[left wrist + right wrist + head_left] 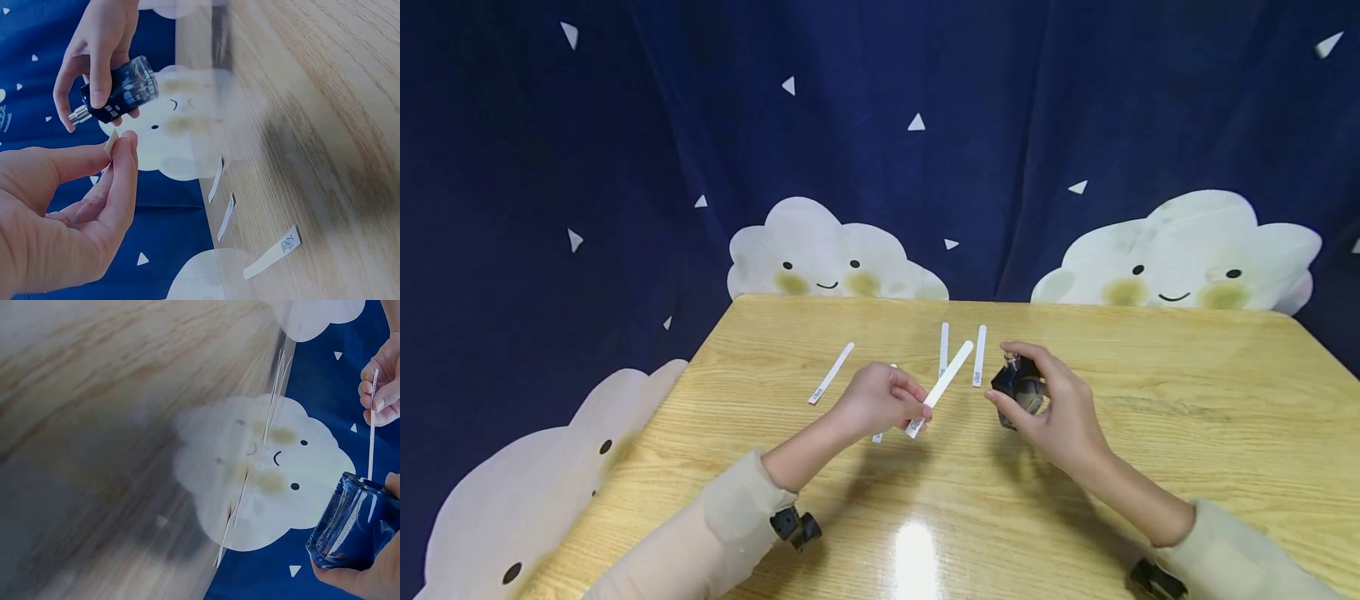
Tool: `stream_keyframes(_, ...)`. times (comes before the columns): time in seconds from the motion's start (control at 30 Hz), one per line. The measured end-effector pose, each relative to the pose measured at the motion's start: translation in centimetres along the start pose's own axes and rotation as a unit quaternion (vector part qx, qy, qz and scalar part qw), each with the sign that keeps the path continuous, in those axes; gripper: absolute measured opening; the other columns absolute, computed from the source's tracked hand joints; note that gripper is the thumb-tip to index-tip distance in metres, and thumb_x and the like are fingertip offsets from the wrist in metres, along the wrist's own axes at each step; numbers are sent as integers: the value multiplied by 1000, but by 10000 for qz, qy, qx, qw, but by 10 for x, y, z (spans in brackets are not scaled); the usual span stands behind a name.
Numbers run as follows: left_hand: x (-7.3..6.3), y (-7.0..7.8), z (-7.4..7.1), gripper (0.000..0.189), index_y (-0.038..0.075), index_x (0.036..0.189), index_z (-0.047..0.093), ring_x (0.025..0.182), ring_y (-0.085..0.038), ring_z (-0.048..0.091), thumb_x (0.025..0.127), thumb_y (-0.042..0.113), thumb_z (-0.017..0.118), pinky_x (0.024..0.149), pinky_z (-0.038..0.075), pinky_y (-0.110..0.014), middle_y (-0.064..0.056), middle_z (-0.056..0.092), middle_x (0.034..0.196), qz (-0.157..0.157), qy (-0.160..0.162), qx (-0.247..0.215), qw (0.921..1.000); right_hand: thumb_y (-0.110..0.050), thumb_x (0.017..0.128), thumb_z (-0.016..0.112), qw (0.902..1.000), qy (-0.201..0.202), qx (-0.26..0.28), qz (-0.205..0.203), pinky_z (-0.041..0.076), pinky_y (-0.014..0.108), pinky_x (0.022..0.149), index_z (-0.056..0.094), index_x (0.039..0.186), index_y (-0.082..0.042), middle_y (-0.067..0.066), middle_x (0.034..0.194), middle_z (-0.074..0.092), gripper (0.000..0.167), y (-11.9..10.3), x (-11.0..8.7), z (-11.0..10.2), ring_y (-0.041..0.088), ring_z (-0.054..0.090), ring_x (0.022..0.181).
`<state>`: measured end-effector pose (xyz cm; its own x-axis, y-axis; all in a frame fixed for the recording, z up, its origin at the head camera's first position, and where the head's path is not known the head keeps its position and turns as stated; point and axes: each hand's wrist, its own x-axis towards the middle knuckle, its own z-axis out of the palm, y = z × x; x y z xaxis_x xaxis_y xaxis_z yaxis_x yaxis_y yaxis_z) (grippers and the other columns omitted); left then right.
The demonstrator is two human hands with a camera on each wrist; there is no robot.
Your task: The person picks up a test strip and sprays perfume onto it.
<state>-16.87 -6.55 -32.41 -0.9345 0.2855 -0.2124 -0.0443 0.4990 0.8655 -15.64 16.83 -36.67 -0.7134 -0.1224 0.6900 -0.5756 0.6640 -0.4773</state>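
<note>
And the left hand (882,398) pinches a paper strip (953,369), its free end slanting toward the far edge of the worktop (1210,400), just left of the glass spray bottle (1015,382) the right hand (1066,410) grips.

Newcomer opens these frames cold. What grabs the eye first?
Probably the dark bottle gripped in the right hand, with the white strip pinched in the left hand beside it, both above the wooden table. Next, the smiling white clouds on the deep blue curtain behind the table. Then four more strips, scattered on the tabletop around the left hand and beyond it.
</note>
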Motion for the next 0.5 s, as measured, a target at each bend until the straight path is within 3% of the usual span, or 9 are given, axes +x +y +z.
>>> stream_keyframes(0.5, 0, -2, 0, 9, 0, 86, 69, 55, -7, 63, 81, 6, 73, 59, 56, -24, -13, 75, 77, 95, -18, 2, 10000, -11, 69, 85, 9999, 58, -75, -132, 41, 5, 80, 61, 121, -10, 7, 110, 69, 57, -3, 1, 2, 10, 61, 92)
